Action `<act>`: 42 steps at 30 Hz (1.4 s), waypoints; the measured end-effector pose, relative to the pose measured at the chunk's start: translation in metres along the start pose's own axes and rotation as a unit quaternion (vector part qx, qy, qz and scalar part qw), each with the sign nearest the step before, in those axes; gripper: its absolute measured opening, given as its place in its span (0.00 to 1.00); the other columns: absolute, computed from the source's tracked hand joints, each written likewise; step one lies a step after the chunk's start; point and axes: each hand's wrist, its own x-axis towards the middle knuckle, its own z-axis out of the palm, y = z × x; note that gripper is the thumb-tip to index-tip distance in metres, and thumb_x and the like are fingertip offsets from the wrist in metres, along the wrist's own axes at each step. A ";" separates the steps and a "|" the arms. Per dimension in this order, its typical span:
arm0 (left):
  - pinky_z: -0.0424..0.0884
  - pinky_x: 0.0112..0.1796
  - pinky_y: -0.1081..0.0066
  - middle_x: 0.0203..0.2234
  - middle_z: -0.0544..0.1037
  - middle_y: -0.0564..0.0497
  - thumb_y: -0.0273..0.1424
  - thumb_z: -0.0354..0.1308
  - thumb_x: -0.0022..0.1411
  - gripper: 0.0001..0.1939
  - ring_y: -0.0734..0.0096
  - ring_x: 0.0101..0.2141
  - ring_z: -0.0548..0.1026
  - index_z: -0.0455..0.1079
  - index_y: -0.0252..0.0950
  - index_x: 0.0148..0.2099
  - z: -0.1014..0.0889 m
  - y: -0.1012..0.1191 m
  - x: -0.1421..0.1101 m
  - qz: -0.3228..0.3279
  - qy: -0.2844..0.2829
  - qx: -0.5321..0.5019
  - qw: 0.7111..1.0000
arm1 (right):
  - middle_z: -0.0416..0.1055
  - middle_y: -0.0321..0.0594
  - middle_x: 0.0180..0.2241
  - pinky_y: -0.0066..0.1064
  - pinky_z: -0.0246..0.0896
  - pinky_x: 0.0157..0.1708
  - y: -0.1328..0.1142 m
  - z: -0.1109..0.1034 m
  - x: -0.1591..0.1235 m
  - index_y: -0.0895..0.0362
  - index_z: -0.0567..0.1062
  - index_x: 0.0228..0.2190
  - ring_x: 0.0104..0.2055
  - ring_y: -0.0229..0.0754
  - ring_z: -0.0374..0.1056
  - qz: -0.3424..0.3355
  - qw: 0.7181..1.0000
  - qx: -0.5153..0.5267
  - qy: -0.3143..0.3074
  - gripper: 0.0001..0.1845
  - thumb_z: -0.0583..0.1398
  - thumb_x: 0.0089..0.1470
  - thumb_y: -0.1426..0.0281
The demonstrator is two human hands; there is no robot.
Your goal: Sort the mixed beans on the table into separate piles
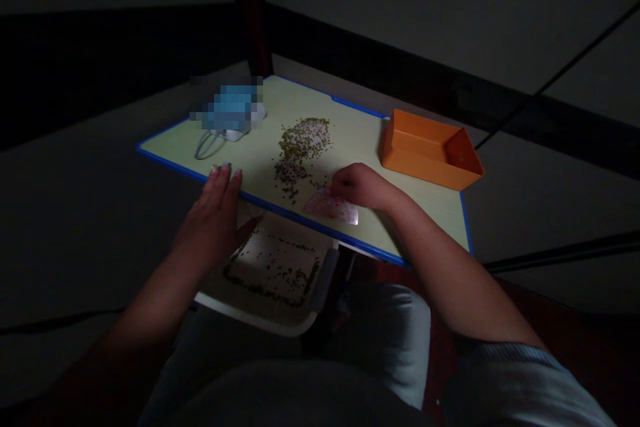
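The right hand (357, 187) curls narrow, fingers holding a pink plastic card (333, 208) flat on the worktop (350, 133), its long axis running sideways toward the left hand (213, 217), whose fingers spread wide on the near edge, beside scattered green beans (300, 150).

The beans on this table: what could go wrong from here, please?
The loose beans lie close to the right hand and the pinkish plastic sheet, so a careless push could scatter them over the near edge, where the left hand rests. They could land in the white tray below, which already holds beans. The orange tray stands apart from the pile, so carrying beans across might spill some. The dim light may also hide single beans.
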 end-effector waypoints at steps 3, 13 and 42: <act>0.51 0.61 0.49 0.67 0.42 0.32 0.45 0.50 0.59 0.43 0.49 0.66 0.39 0.37 0.28 0.67 0.000 0.000 0.000 -0.001 0.001 -0.001 1.000 | 0.60 0.32 0.17 0.30 0.40 0.25 -0.004 0.003 0.001 0.60 0.70 0.20 0.22 0.31 0.49 -0.015 1.000 0.016 0.005 0.14 0.56 0.53 0.67; 0.49 0.62 0.51 0.67 0.42 0.31 0.44 0.51 0.59 0.43 0.49 0.66 0.39 0.38 0.27 0.67 0.000 0.002 0.000 0.002 0.002 0.003 1.000 | 0.52 0.29 0.15 0.31 0.40 0.26 -0.009 0.010 0.004 0.58 0.63 0.16 0.22 0.31 0.46 -0.024 0.999 0.023 0.017 0.18 0.55 0.54 0.64; 0.49 0.61 0.50 0.67 0.42 0.34 0.44 0.50 0.59 0.43 0.51 0.66 0.38 0.35 0.30 0.67 0.001 0.001 0.000 -0.005 0.002 -0.011 1.000 | 0.50 0.28 0.15 0.31 0.39 0.26 -0.008 0.010 0.004 0.57 0.61 0.16 0.23 0.31 0.45 -0.029 0.998 0.034 0.034 0.19 0.55 0.54 0.62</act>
